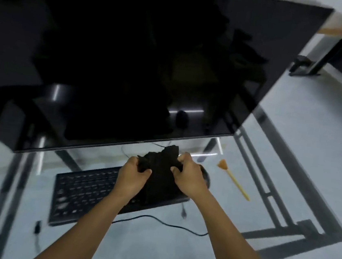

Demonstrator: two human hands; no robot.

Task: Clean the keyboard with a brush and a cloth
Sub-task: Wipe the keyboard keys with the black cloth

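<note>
keyboard: lying flat on the glass worktop, partly under the cloth.
left hand: pinching the cloth's left edge.
cloth: bunching up; better pulling it flat before wiping.
right hand: pinching the right edge.
brush: lying well right, untouched.

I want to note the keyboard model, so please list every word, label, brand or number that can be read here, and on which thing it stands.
None can be read.
Keyboard: key legends show only as pale blurred marks.
Monitor: dark screen, no visible brand.
Brush and cloth: no visible print.
</note>
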